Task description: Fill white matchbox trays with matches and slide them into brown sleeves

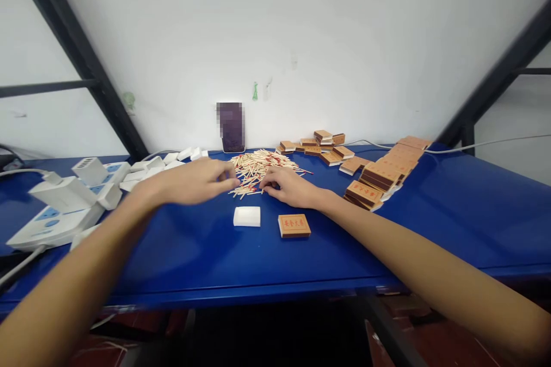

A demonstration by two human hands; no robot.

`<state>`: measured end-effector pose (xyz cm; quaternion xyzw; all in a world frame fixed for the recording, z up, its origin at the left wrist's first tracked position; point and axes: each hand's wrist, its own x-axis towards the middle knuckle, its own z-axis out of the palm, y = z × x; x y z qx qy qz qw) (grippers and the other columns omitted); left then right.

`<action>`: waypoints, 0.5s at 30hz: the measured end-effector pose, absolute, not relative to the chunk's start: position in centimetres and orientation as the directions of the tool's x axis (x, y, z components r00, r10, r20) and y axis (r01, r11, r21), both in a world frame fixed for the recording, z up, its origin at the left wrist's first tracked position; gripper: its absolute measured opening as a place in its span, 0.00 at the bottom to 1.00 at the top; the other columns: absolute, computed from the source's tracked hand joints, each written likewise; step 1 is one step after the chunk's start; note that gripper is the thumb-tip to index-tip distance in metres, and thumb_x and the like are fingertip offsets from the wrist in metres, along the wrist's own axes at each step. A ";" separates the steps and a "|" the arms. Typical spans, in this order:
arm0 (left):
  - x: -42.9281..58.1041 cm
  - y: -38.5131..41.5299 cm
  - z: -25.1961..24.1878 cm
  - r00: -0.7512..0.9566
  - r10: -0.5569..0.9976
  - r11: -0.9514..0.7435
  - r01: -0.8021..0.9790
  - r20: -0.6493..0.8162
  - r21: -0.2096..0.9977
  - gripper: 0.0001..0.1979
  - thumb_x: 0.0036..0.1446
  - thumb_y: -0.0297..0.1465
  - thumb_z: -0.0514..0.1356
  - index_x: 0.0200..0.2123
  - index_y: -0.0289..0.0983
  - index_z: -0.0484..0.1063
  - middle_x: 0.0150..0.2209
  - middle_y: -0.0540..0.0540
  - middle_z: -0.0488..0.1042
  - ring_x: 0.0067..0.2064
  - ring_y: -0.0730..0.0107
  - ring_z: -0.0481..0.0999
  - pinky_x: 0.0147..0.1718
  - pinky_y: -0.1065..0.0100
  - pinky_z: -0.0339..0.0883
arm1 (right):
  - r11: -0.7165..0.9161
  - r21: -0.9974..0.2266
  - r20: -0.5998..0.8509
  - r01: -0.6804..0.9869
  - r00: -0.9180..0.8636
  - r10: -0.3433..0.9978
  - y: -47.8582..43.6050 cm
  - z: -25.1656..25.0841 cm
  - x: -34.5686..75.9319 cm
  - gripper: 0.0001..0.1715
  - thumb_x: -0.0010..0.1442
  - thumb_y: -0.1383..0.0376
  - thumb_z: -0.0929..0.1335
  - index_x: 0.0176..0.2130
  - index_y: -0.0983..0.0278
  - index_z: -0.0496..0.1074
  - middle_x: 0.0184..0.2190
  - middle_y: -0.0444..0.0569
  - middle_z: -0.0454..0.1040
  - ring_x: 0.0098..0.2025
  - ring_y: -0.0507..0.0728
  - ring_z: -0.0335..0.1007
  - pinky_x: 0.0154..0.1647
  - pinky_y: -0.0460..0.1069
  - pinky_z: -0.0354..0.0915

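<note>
A loose heap of red-tipped matchsticks (262, 161) lies spread near the back of the blue table. My left hand (196, 179) is at the heap's left edge, its thumb and bent fingers apart, with nothing seen between them. At the front right of the heap, my right hand (289, 185) has its fingers curled and pinched on matchsticks at the edge; how many is hidden. Closer to me sits a white matchbox tray (247, 217). To its right lies an orange-brown matchbox sleeve (294, 224) with red lettering, apart from both hands.
Several matchboxes (331, 149) lie scattered at the back right, beside an overlapping row of matchboxes (383, 175). White tray pieces (148, 167) and power strips with plugs (60, 221) crowd the left. A phone (232, 127) leans on the wall. A cable crosses the right side.
</note>
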<state>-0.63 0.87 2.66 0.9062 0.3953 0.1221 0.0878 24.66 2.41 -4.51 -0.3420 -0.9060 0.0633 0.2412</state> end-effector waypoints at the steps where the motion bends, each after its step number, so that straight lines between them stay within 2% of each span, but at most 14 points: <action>1: -0.4 1.9 2.9 0.664 0.745 -0.661 0.716 0.073 0.224 0.19 0.61 0.46 0.55 0.30 0.36 0.72 0.28 0.48 0.73 0.28 0.68 0.70 0.28 0.67 0.62 | 0.761 -0.281 0.388 0.584 -0.656 0.647 2.4 -4.5 24.7 0.08 0.62 0.71 0.65 0.38 0.65 0.75 0.36 0.51 0.72 0.39 0.56 0.67 0.43 0.51 0.61; 3: -0.1 3.7 2.7 0.647 0.761 -0.625 0.751 -0.050 0.211 0.23 0.63 0.48 0.50 0.28 0.36 0.69 0.26 0.47 0.72 0.26 0.68 0.69 0.27 0.66 0.58 | 0.775 -0.287 0.380 0.564 -0.676 0.632 2.3 -4.5 24.5 0.08 0.64 0.69 0.65 0.39 0.65 0.75 0.37 0.51 0.71 0.40 0.56 0.66 0.44 0.51 0.62; 4: 0.0 4.3 2.3 0.629 0.775 -0.600 0.762 -0.061 0.245 0.24 0.64 0.49 0.47 0.29 0.36 0.70 0.26 0.47 0.73 0.27 0.67 0.70 0.28 0.66 0.58 | 0.783 -0.287 0.381 0.552 -0.684 0.622 2.3 -4.4 24.4 0.09 0.65 0.68 0.64 0.39 0.65 0.74 0.37 0.51 0.70 0.41 0.56 0.66 0.44 0.51 0.62; 7: 0.1 4.9 0.9 0.612 0.791 -0.600 0.765 0.027 0.233 0.25 0.65 0.48 0.43 0.34 0.37 0.70 0.29 0.46 0.75 0.30 0.65 0.71 0.30 0.66 0.58 | 0.798 -0.279 0.404 0.534 -0.688 0.602 2.2 -4.2 23.8 0.10 0.66 0.67 0.62 0.40 0.64 0.74 0.39 0.52 0.70 0.42 0.57 0.66 0.45 0.52 0.63; 11: 0.5 3.5 -0.1 0.638 0.765 -0.643 0.760 0.085 0.095 0.23 0.62 0.49 0.48 0.32 0.37 0.71 0.28 0.45 0.74 0.30 0.63 0.71 0.29 0.66 0.56 | 0.799 -0.282 0.407 0.531 -0.688 0.601 2.1 -3.9 23.1 0.10 0.66 0.69 0.62 0.40 0.64 0.73 0.38 0.50 0.72 0.42 0.56 0.67 0.45 0.52 0.62; 15: 1.0 2.1 -0.5 0.646 0.754 -0.653 0.757 0.115 0.024 0.18 0.56 0.47 0.57 0.33 0.38 0.71 0.27 0.45 0.73 0.28 0.63 0.70 0.27 0.66 0.54 | 0.750 -0.242 0.414 0.615 -0.634 0.653 2.1 -3.8 23.8 0.10 0.62 0.71 0.64 0.41 0.64 0.73 0.39 0.51 0.71 0.43 0.57 0.66 0.46 0.53 0.61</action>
